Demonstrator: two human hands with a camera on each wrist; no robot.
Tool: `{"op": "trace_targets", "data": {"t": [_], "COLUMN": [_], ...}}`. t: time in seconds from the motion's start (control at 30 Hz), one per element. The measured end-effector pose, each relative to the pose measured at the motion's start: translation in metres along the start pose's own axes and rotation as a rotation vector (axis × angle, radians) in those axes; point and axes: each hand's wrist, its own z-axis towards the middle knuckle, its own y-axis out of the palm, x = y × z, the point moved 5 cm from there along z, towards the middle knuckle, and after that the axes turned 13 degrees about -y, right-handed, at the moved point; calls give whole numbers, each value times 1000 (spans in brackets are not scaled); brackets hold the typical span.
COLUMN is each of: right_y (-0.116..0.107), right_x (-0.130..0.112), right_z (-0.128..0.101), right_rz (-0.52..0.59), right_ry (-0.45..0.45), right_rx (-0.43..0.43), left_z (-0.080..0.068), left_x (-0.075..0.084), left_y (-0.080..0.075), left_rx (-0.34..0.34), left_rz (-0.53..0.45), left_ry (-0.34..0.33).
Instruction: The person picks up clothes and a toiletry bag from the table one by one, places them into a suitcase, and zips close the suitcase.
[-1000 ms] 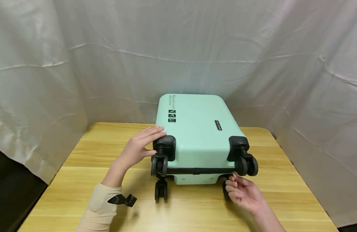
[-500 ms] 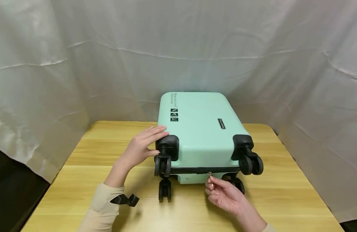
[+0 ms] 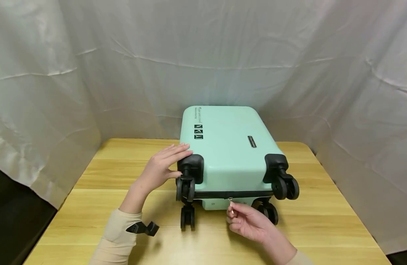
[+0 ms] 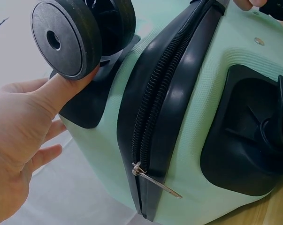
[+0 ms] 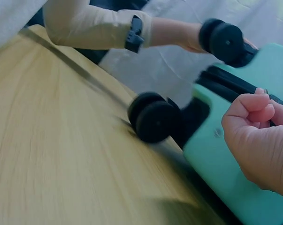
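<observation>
Head view: 1 mint-green hard plastic suitcase (image 3: 228,147) lying flat on the pale wooden worktop (image 3: 90,221), long side running away from the person, wheel end nearest. 4 black double wheels in all, 2 up high and 2 down low. Left hand (image 3: 161,165) flat and open, fingers straight, resting on the black corner piece above the top-left black wheel (image 3: 185,188). Right hand (image 3: 249,222) curled, pinching 1 small silver metal zipper pull (image 3: 230,204) on the black zipper band (image 3: 233,194) that runs left to right across the near end. Pull hanging near the middle of that band, between the 2 lower wheels, closer to the right hand than to the left. White crinkled cloth (image 3: 57,73) hung behind and at both sides.

Left wrist view: black zipper band (image 4: 167,101) seen up close, teeth closed along the part in view, silver pull (image 4: 155,180) sticking out near the bottom. Thumb of the left hand (image 4: 24,136) touching 1 round black wheel (image 4: 66,37).

Right wrist view: blurry. Right hand (image 5: 261,140) in a loose fist against the green shell, pull itself hidden. 1 lower black wheel (image 5: 155,117) on the worktop, cream sleeve with a black strap (image 5: 134,33) further back.
</observation>
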Motion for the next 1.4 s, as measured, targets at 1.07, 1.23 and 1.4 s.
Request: {"op": "trace_targets", "data": {"t": [1.07, 1.23, 1.4], "right_y": [14, 17, 20], "right_x": [36, 41, 45], "right_z": [53, 61, 67], "right_rz": [-218, -217, -208], "right_ry": [69, 76, 78], "right_rx": [133, 138, 149], "left_z": [6, 7, 7], "left_x": [0, -3, -4], "left_y": [9, 7, 4], "left_rx": [-6, -5, -10], "left_rz": [-7, -3, -17], "left_ry": [-14, -23, -24]}}
